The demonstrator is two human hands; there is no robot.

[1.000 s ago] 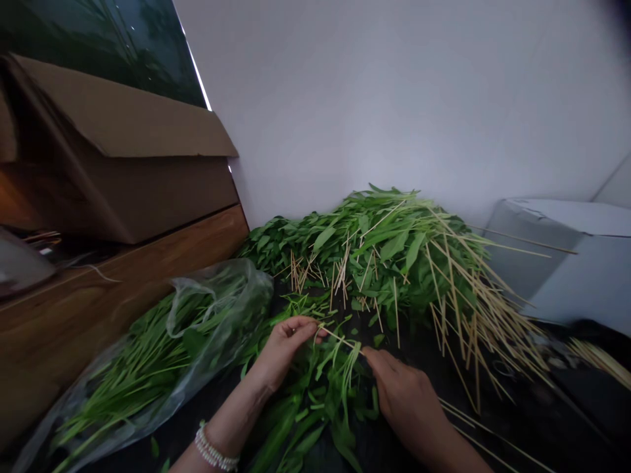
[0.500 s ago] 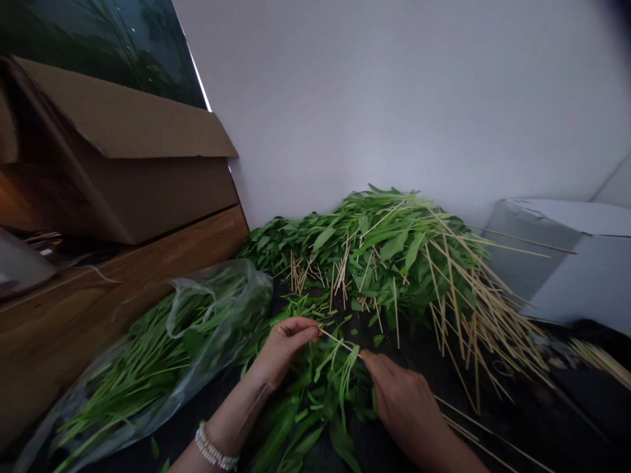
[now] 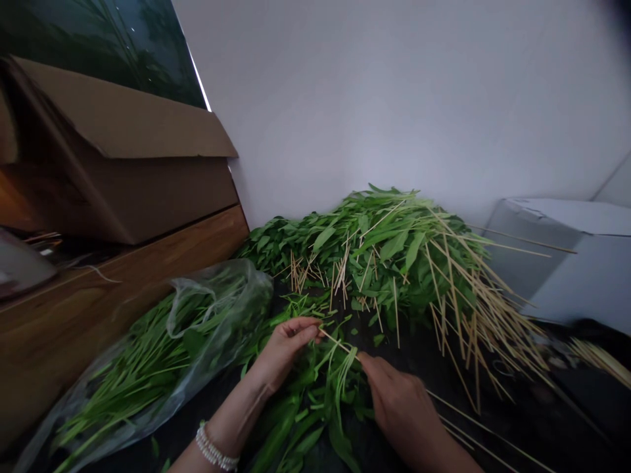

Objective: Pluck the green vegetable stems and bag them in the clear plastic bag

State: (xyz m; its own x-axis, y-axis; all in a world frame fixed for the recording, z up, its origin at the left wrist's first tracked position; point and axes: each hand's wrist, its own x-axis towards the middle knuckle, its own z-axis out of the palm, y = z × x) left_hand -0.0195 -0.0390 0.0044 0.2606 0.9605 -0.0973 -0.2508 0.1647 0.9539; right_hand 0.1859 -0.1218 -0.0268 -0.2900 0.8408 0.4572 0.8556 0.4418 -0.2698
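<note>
A thin wooden skewer (image 3: 336,341) threaded through green stalks (image 3: 335,371) runs between both hands, low in the middle of the head view. My left hand (image 3: 283,351) pinches the skewer's far tip with bent fingers. My right hand (image 3: 397,404) grips the near end, fingers closed around it. The stalks and leaves hang from the skewer over more loose greens (image 3: 296,427) below. A pearl bracelet (image 3: 213,450) circles my left wrist.
A big heap of skewered leafy greens (image 3: 394,256) lies against the white wall. A clear plastic bag of green stalks (image 3: 162,355) lies to the left beside a wooden ledge (image 3: 98,295) bearing a cardboard box (image 3: 123,151). A grey box (image 3: 566,256) stands at right. Loose skewers (image 3: 473,433) lie near my right arm.
My right hand has slid slightly left and down along the skewer, bunching the stalks closer together. My left hand has stayed nearly still.
</note>
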